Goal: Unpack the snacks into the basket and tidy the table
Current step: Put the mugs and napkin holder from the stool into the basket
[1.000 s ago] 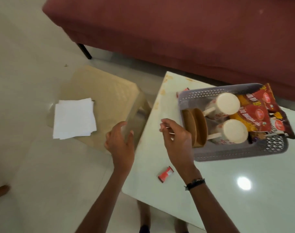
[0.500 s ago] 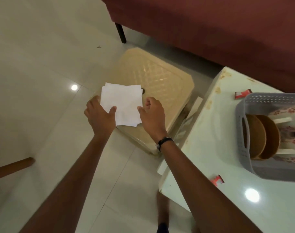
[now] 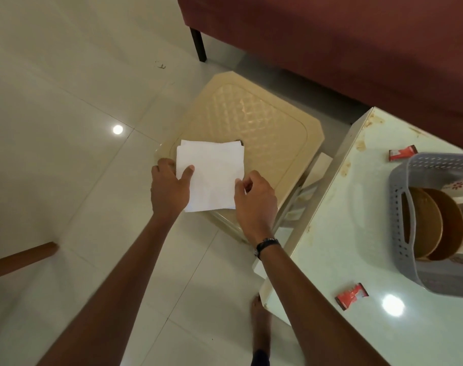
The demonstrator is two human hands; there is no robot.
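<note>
A stack of white paper napkins [image 3: 211,175] lies on a beige plastic stool [image 3: 254,125] left of the table. My left hand [image 3: 169,188] grips the stack's left edge, thumb on top. My right hand [image 3: 254,199] pinches its lower right corner. The grey perforated basket [image 3: 402,207] stands on the white table [image 3: 357,260] at the right edge of view, with two brown plates [image 3: 433,228] upright inside and part of a flowered mug. Two small red wrappers lie on the table: one [image 3: 351,295] near the front, one [image 3: 402,154] behind the basket.
A maroon sofa [image 3: 330,43] with a dark leg runs along the back. A wooden pole [image 3: 19,260] lies on the tiled floor at left. My bare foot [image 3: 259,320] stands beside the table's corner.
I have turned left from the table to the stool. Both hands left the basket area and closed on the napkin stack; the snack packets have gone out of view.
</note>
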